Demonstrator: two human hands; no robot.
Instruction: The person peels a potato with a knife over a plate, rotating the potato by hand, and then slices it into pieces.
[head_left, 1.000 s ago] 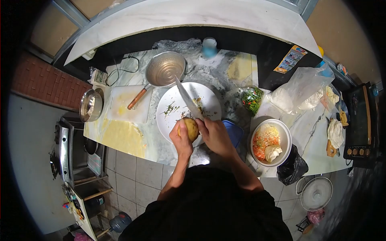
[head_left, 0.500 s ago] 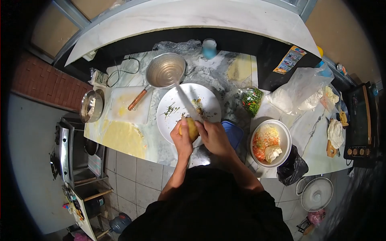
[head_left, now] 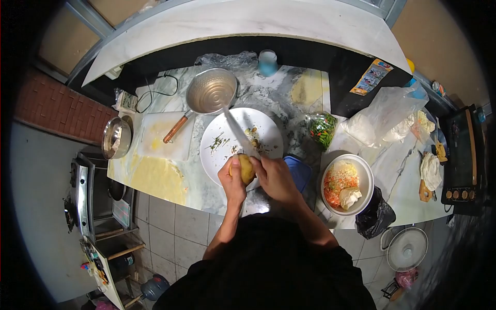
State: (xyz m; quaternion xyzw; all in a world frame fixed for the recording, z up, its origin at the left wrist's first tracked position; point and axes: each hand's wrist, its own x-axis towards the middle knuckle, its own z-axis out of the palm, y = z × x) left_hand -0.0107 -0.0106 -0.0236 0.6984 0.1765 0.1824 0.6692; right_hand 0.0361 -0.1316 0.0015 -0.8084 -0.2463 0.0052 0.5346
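Observation:
My left hand (head_left: 233, 181) is wrapped round a yellowish potato (head_left: 246, 169), its thumb on top. In my right hand (head_left: 276, 178) is a knife (head_left: 238, 130), the broad blade pointing up and away to the left. Near its handle end, the blade meets the upper right side of the potato. Both hands are over the near edge of a large white plate (head_left: 212, 160). Small green scraps (head_left: 219, 143) and brownish bits (head_left: 253, 135) are scattered on the plate. The knife handle is hidden in my fingers.
A metal saucepan (head_left: 209, 93) with a wooden handle stands behind the plate, beside a white cutting board (head_left: 163, 137). To the right are a blue lid (head_left: 297, 173), a bag of chillies (head_left: 323, 132) and a white bowl (head_left: 368, 178) of shredded vegetables. A steel bowl (head_left: 118, 137) sits far left.
The potato has turned slightly in my left hand, and that thumb sits a little differently on it. The knife keeps nearly the same angle against it.

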